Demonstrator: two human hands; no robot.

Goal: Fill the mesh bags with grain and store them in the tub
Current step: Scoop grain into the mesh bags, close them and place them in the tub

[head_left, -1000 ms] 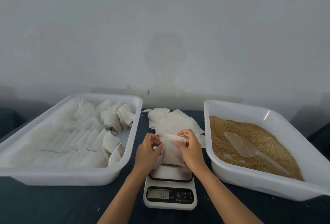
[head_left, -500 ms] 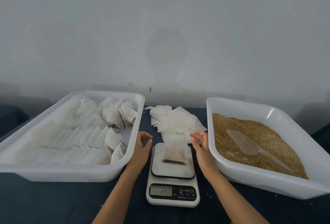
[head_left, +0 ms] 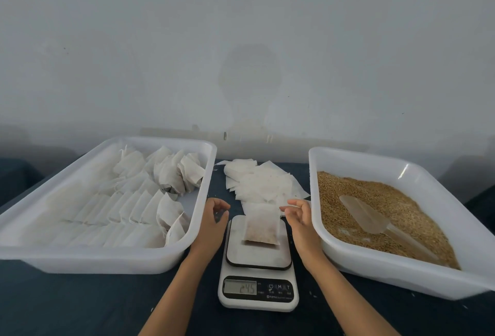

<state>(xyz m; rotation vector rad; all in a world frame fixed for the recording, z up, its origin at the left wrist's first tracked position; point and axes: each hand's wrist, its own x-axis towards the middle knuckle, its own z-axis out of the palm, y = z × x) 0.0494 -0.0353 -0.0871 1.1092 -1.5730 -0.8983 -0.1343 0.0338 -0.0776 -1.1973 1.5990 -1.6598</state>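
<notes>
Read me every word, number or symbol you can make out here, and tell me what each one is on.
"245": scale display, faint, so the digits are uncertain.
Power symbol, "M", "T": scale buttons.
Tiny print beneath the buttons: too small to read.
White tubs, mesh bags, grain scoop: no text visible.

2 bare forearms flank the scale (head_left: 258, 263); left hand (head_left: 213, 224) and right hand (head_left: 301, 222) wear no sleeves, gloves or rings.

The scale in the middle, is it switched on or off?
On. The scale shows digits on its display, with a filled mesh bag lying on its platform; the exact reading is blurred.
</notes>
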